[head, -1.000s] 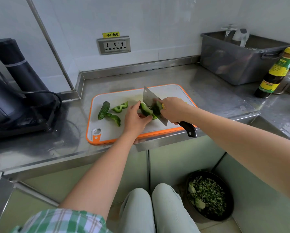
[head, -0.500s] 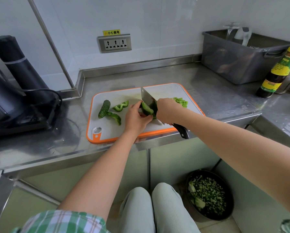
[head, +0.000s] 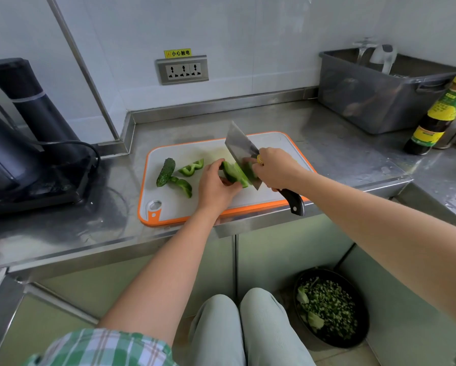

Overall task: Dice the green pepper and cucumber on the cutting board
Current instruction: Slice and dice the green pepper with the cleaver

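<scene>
A white cutting board with an orange rim (head: pixel 179 210) lies on the steel counter. My left hand (head: pixel 216 184) pinches a large green pepper piece (head: pixel 233 173) in the board's middle. My right hand (head: pixel 277 169) grips the black handle of a cleaver (head: pixel 238 147), whose blade stands on the right end of that piece. A dark cucumber piece (head: pixel 166 171) and two pepper strips (head: pixel 191 168) (head: pixel 183 185) lie on the board's left half. My right hand hides any diced pepper behind it.
A black appliance with a cable (head: pixel 31 159) stands left of the board. A grey plastic bin (head: pixel 380 93) and a sauce bottle (head: pixel 440 114) stand at the back right. On the floor sits a black bowl of chopped greens (head: pixel 329 307). A wall socket (head: pixel 182 70) is behind.
The cleaver has shifted slightly left along the pepper piece. My right hand now covers the diced bits that showed half a second ago. My left hand keeps holding the pepper.
</scene>
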